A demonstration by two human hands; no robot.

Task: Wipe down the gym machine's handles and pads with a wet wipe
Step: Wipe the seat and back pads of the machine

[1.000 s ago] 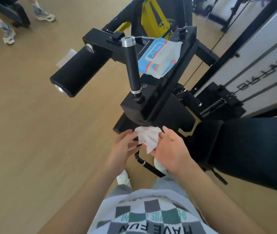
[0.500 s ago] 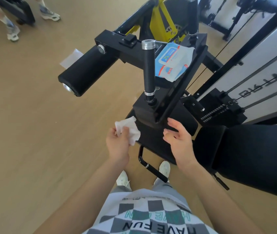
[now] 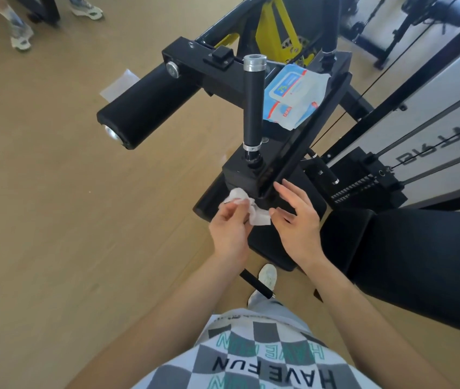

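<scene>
Left hand (image 3: 230, 231) still pinching crumpled wipe (image 3: 254, 216), right hand (image 3: 299, 224) — loose, holding nothing — back beside it

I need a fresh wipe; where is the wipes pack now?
Head view: the wipes pack lies on the machine's black frame, upper centre, just right of the upright handle.

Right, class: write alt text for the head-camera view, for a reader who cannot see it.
A person's left hand holds a crumpled wet wipe near the base of a black gym machine, the right hand open beside it. Beyond stand an upright handle and a roller pad, with a pack of wipes lying on the frame.
</scene>
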